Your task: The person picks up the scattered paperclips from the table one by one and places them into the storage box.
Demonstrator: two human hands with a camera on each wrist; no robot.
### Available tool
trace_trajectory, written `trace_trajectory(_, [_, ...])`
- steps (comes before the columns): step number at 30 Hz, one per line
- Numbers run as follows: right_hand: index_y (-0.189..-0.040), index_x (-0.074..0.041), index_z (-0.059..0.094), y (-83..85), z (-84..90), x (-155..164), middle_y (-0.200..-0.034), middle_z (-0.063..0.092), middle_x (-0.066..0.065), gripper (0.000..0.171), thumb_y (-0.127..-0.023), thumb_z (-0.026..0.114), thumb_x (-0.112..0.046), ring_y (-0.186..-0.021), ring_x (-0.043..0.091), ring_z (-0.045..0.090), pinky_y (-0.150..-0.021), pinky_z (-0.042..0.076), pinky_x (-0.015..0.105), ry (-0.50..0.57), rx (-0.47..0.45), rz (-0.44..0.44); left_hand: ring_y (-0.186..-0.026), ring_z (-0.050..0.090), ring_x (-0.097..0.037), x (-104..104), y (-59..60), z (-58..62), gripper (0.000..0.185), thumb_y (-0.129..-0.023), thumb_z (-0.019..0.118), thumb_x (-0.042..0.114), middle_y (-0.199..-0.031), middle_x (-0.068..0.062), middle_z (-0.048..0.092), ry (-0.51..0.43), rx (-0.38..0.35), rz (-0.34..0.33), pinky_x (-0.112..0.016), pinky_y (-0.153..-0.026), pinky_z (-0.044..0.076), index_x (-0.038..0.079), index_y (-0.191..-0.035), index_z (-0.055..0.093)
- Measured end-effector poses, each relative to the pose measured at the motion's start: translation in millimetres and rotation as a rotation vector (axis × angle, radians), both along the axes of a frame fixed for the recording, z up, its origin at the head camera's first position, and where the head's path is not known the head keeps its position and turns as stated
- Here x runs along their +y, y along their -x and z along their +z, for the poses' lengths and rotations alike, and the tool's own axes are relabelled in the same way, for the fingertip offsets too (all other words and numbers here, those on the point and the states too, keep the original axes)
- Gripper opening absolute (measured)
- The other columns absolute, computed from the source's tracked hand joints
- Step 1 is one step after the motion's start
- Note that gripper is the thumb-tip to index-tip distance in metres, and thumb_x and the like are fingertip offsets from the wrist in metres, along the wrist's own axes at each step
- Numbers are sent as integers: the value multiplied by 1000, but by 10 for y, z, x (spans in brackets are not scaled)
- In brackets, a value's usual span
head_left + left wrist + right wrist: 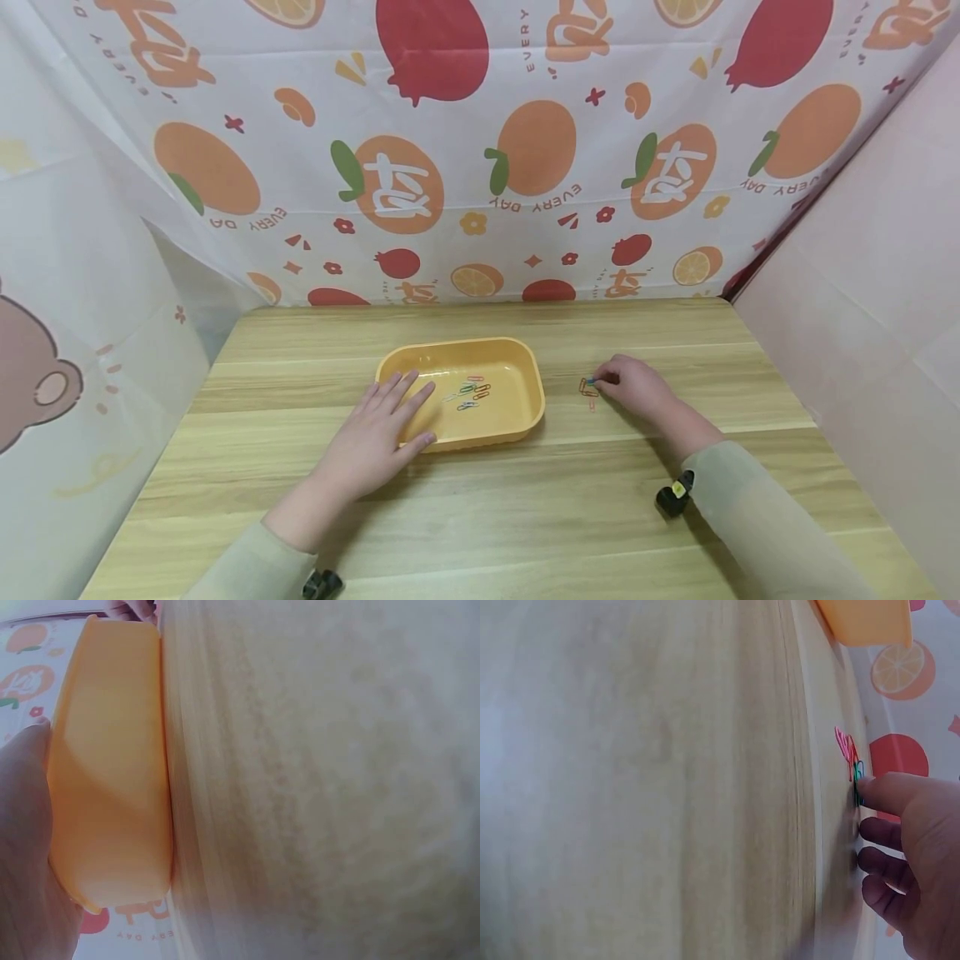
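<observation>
Coloured wire paper clips (589, 389), right of centre in the head view, flat on the wooden table (480, 500) just beside the yellow tray (525, 417). Right hand (633, 385) curled, fingertips pressing on 1 clip, not yet lifted. Left hand (378, 442) flat, fingers straight against the tray's near-left rim. Probably very light, thin, springy, slippery on smooth wood; best pinched by an edge or slid first. More clips (468, 393) inside the tray.

Printed backdrop cloth (480, 167): the words "EVERY DAY" in small capitals, repeated beside the orange fruit motifs, appearing upside down in the head view; one vertical "EVERY" near the top. White stylised character on several oranges, not legible. No other readable text, numbers or brands.
</observation>
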State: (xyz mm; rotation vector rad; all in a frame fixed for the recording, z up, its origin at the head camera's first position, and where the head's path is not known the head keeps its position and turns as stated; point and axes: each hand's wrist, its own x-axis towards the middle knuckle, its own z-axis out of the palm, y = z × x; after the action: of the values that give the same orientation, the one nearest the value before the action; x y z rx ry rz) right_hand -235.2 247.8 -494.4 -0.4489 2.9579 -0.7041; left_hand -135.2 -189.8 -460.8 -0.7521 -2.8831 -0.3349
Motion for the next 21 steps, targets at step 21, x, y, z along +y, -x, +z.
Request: trace_trajectory(21, [-98, -18, 75, 29, 35, -45, -85, 62, -6, 12, -96, 68, -28, -78, 12, 57, -75, 51, 37, -27, 5, -3, -149, 19, -34, 0, 0, -8, 73, -97, 42, 65, -163, -9, 24, -5, 14, -2, -56, -120, 15, 27, -158, 29])
